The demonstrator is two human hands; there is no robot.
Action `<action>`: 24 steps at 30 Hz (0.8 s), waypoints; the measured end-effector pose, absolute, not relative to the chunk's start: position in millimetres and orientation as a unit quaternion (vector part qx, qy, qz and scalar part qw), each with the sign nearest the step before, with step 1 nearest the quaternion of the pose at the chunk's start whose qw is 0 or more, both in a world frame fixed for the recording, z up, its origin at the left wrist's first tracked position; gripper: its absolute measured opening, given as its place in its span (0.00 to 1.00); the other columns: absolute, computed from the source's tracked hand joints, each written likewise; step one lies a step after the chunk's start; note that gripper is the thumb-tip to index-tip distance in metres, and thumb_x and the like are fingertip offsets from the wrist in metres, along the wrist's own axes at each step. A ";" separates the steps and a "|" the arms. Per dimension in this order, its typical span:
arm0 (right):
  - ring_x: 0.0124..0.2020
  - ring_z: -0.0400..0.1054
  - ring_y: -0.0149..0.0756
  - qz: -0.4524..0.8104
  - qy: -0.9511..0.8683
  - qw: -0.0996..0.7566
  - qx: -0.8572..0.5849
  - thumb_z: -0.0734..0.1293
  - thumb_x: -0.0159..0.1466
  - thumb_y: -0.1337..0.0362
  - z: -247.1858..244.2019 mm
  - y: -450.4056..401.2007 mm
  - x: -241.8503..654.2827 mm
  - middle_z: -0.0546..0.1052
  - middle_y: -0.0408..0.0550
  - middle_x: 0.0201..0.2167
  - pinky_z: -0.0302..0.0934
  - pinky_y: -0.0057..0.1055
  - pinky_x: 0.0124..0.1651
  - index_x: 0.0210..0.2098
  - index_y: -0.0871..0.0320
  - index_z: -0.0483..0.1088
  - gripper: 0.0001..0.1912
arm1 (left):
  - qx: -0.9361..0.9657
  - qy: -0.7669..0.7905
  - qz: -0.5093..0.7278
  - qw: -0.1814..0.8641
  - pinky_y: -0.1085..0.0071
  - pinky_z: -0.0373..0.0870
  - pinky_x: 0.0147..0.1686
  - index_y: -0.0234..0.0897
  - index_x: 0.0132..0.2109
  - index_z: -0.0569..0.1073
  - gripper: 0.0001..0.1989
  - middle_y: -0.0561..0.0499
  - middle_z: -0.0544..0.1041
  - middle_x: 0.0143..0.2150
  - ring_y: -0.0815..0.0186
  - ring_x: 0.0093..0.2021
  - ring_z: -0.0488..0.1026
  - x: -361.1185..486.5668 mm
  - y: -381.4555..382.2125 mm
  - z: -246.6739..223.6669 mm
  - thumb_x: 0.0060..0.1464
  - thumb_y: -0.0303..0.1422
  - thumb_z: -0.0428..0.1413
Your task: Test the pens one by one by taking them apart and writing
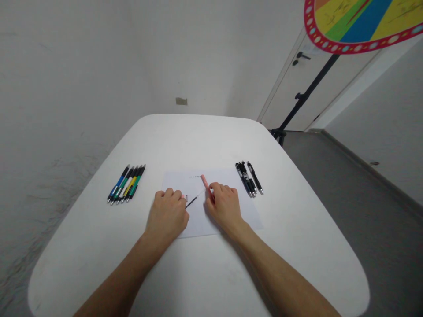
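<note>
My left hand [168,213] is closed, its thumb and fingers at the dark end of a thin pen refill [191,202]. Slanting up to the right, the refill's pale end reaches toward my right hand [225,206]. That hand is wrapped round a pink pen barrel [205,181], whose upper end sticks out beyond the fingers. A small pink piece with a metal-looking end [184,197] shows beside my left fingers; whether they touch it I cannot tell. Both hands are over a white sheet of paper [201,226] with a short line of marks near its top.
On the white table [198,141], a row of several coloured click pens [126,185] lies to the left. Several black pens [247,179] lie at the paper's right edge. Behind the table stand a wall and, at right, a colourful wheel [360,24] on a black stand [307,94].
</note>
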State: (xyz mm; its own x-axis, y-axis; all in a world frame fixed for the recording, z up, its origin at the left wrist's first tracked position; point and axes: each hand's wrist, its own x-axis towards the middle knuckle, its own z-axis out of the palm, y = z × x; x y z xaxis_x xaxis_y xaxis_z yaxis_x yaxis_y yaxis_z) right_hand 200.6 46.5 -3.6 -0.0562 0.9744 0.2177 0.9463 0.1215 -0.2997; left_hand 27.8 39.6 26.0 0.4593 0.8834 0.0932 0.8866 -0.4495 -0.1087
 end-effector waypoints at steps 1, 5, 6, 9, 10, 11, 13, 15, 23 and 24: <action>0.37 0.68 0.42 0.039 -0.724 0.184 -0.663 0.61 0.63 0.69 -3.3 46.6 200.9 0.78 0.51 0.35 0.48 0.37 0.41 0.37 0.58 0.67 0.05 | -0.851 -0.521 -0.007 0.070 0.56 0.62 0.41 0.37 0.36 0.77 0.10 0.43 0.79 0.37 0.53 0.42 0.71 27.9 39.4 26.3 0.55 0.27 0.51; 0.38 0.69 0.43 0.041 -0.721 0.182 -0.668 0.62 0.61 0.70 -3.0 47.2 201.8 0.78 0.51 0.35 0.49 0.37 0.41 0.38 0.58 0.68 0.06 | -0.849 -0.525 0.001 0.061 0.56 0.62 0.40 0.35 0.36 0.77 0.09 0.41 0.79 0.36 0.52 0.41 0.72 28.0 39.3 25.0 0.52 0.26 0.51; 0.38 0.69 0.43 0.041 -0.719 0.181 -0.669 0.62 0.61 0.70 -2.9 47.4 202.1 0.78 0.51 0.35 0.49 0.37 0.40 0.39 0.58 0.68 0.07 | -0.848 -0.526 0.000 0.058 0.56 0.63 0.39 0.35 0.35 0.77 0.09 0.41 0.78 0.36 0.52 0.41 0.72 27.8 39.5 24.3 0.52 0.25 0.51; 0.38 0.69 0.44 0.045 -0.713 0.174 -0.677 0.62 0.61 0.70 -2.0 47.9 203.3 0.78 0.52 0.35 0.49 0.37 0.39 0.39 0.59 0.69 0.08 | -0.845 -0.533 -0.003 0.051 0.58 0.63 0.38 0.36 0.34 0.76 0.09 0.42 0.78 0.35 0.54 0.40 0.73 26.8 39.9 22.6 0.50 0.26 0.51; 0.38 0.69 0.44 0.048 -0.712 0.170 -0.679 0.62 0.61 0.70 -1.5 48.1 203.8 0.78 0.52 0.35 0.50 0.36 0.39 0.39 0.59 0.69 0.08 | -0.844 -0.534 -0.002 0.048 0.58 0.63 0.38 0.36 0.34 0.76 0.09 0.43 0.78 0.35 0.54 0.40 0.73 26.4 40.0 22.4 0.50 0.26 0.51; 0.38 0.69 0.44 0.052 -0.712 0.167 -0.681 0.62 0.61 0.70 -1.0 48.3 204.3 0.78 0.52 0.35 0.50 0.36 0.39 0.39 0.59 0.69 0.08 | -0.844 -0.534 -0.002 0.045 0.59 0.63 0.37 0.36 0.33 0.76 0.09 0.43 0.78 0.35 0.55 0.40 0.73 26.1 40.1 22.4 0.50 0.26 0.51; 0.38 0.70 0.45 0.059 -0.712 0.161 -0.681 0.63 0.61 0.71 -0.2 48.7 205.3 0.78 0.53 0.35 0.51 0.37 0.38 0.40 0.59 0.70 0.08 | -0.845 -0.533 -0.001 0.041 0.59 0.63 0.37 0.36 0.33 0.76 0.09 0.43 0.78 0.35 0.54 0.40 0.73 25.6 40.0 22.7 0.50 0.25 0.51; 0.38 0.70 0.45 0.063 -0.713 0.161 -0.680 0.62 0.62 0.71 -0.2 49.5 206.2 0.78 0.54 0.37 0.53 0.37 0.39 0.41 0.60 0.70 0.09 | -0.848 -0.529 -0.001 0.041 0.58 0.63 0.37 0.36 0.33 0.76 0.09 0.42 0.78 0.35 0.54 0.40 0.73 25.3 39.8 23.2 0.50 0.25 0.50; 0.38 0.70 0.43 0.057 -0.699 0.197 -0.685 0.58 0.66 0.72 -7.3 51.7 207.5 0.75 0.57 0.42 0.59 0.36 0.39 0.54 0.62 0.66 0.17 | -0.848 -0.530 -0.003 0.027 0.59 0.64 0.37 0.36 0.33 0.75 0.09 0.42 0.77 0.36 0.54 0.40 0.72 24.6 39.8 24.1 0.50 0.25 0.50; 0.38 0.70 0.43 0.063 -0.697 0.218 -0.680 0.57 0.66 0.72 -8.8 51.7 208.1 0.75 0.57 0.42 0.59 0.36 0.39 0.54 0.61 0.66 0.18 | -0.848 -0.530 -0.005 0.021 0.59 0.64 0.37 0.36 0.33 0.75 0.09 0.42 0.77 0.36 0.54 0.40 0.72 24.3 40.1 24.3 0.50 0.25 0.50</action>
